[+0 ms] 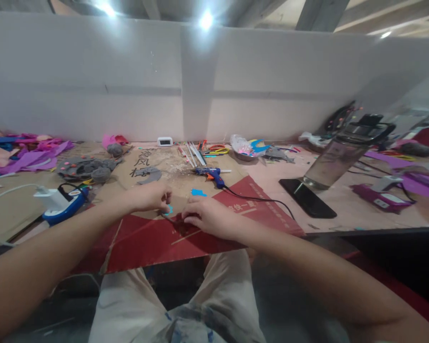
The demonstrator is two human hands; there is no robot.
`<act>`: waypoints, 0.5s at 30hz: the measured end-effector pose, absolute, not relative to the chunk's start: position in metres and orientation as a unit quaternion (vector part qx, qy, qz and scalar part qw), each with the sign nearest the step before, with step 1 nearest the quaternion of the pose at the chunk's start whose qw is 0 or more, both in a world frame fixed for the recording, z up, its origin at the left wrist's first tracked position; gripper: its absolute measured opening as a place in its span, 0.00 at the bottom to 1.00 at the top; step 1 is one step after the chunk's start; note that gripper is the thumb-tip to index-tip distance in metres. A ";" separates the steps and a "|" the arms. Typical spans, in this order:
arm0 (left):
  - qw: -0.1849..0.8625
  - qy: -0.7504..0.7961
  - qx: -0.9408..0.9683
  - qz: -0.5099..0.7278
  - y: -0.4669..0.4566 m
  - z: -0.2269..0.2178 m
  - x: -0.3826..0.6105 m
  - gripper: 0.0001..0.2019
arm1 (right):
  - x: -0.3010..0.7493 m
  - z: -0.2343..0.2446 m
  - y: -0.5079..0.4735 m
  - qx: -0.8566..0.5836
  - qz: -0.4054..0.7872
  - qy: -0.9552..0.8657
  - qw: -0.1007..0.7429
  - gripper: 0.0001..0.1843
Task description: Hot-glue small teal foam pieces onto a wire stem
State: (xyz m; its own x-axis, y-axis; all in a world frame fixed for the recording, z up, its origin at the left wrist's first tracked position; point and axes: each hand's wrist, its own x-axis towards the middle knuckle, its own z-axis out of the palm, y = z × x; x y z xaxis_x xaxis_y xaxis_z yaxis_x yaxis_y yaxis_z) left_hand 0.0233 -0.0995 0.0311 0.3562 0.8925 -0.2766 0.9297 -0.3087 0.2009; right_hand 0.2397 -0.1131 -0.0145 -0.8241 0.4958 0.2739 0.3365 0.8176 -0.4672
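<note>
My left hand point(153, 197) is over the cardboard with its fingers pinched together; what they hold is too small to make out. A small light-blue scrap point(169, 209) lies just beside these fingertips. My right hand point(211, 217) rests low over the red part of the cardboard, thumb and fingers closed; anything between them is hidden. A thin dark strip point(166, 217) shows between the two hands. Beyond the right hand lies a blue cut piece point(199, 192). Behind it is a blue glue gun point(210, 175) with a black cord, and a grey crescent-shaped piece point(151, 175) lies to its left.
Red-and-brown cardboard point(143, 247) covers the table's front edge. At right stand a phone point(307, 197), a tilted-looking bottle point(331, 164) and a purple power strip point(382, 197). A blue power strip point(66, 209) with a charger sits left, near coloured felt scraps point(32, 159).
</note>
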 end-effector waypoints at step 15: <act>0.199 0.574 0.785 -0.120 -0.104 0.031 0.032 0.11 | 0.229 -0.041 -0.083 -0.193 0.200 -0.937 0.213 0.08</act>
